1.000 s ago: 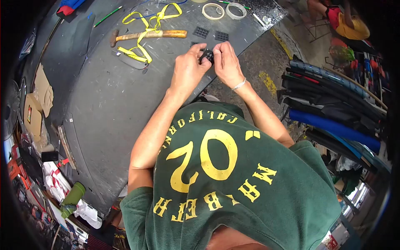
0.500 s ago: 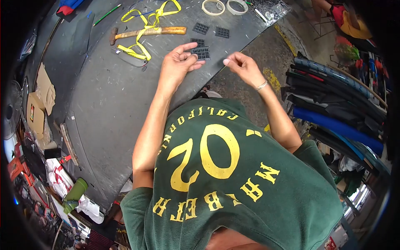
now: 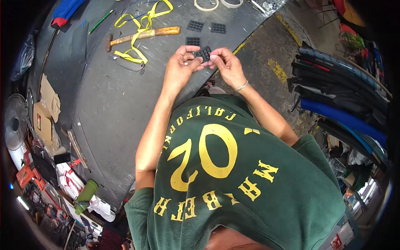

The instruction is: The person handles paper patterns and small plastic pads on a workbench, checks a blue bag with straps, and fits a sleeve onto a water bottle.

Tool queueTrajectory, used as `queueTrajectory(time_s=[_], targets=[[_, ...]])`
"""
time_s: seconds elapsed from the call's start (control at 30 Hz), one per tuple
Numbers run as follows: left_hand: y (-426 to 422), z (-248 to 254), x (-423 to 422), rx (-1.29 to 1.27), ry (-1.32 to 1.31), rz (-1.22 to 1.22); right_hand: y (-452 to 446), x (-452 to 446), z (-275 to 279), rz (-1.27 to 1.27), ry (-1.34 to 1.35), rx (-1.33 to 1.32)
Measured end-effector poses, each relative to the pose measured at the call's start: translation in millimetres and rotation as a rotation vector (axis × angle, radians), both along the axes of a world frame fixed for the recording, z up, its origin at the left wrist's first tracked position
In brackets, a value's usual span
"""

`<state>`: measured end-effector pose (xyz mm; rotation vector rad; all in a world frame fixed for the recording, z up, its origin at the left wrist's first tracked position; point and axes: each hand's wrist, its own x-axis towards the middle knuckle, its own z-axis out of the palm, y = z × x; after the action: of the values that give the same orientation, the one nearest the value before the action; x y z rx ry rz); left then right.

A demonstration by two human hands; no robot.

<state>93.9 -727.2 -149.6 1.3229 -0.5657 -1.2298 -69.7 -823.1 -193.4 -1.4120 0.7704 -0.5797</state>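
A small black plastic grid piece [image 3: 203, 53] is raised over the table's edge between my two hands. My left hand [image 3: 180, 68] pinches its left side and lower edge with thumb and fingers. At its right edge, my right hand [image 3: 229, 68] has thumb and fingertips closed on the piece; whether anything small is also between them I cannot make out. A similar grid piece [image 3: 193, 41] lies on the table just beyond my left fingertips. Two more, a left one [image 3: 195, 26] and a right one [image 3: 218, 27], lie farther off.
On the dark table [image 3: 112, 100] lie a wooden-handled hammer [image 3: 143, 35], yellow tape [image 3: 135, 41], a green pencil [image 3: 100, 22] and a tape roll [image 3: 206, 3]. Rolls of dark material [image 3: 337, 89] are stacked at right. A fan [image 3: 16, 121] and cardboard [image 3: 43, 118] are at left.
My right hand has moved left, from off the table's edge to the grid piece. The piece in my left hand is now tilted and held by both hands. The view has shifted slightly.
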Motion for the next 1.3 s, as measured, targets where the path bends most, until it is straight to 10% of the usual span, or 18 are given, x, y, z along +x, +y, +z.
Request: queueTrajectory(time_s=[0.23,0.4,0.5,0.6,0.8,1.1,1.3], targets=[[-8,-11,-12,0.15,-0.171,-0.091,4,-29,-15,0.039,0.139,0.009],[-13,-8,-20,0.047,-0.879,-0.21,19,-45,7,-0.065,-0.142,0.958],[-21,-12,-13,0.09,-0.648,-0.113,30,-49,21,0.099,-0.376,1.095],[-23,-17,-6,0.142,-0.241,-0.109,14,-59,11,0.179,0.053,0.314],[-21,-21,-8,0.105,-0.059,-0.086,-7,-42,13,-0.081,0.194,-0.349],[-18,-7,-21,0.114,-0.518,-0.117,4,-26,-19,-0.081,0.309,-0.321],[-17,-19,-13,0.157,-0.648,-0.1,6,-19,-12,-0.103,-0.173,0.513]])
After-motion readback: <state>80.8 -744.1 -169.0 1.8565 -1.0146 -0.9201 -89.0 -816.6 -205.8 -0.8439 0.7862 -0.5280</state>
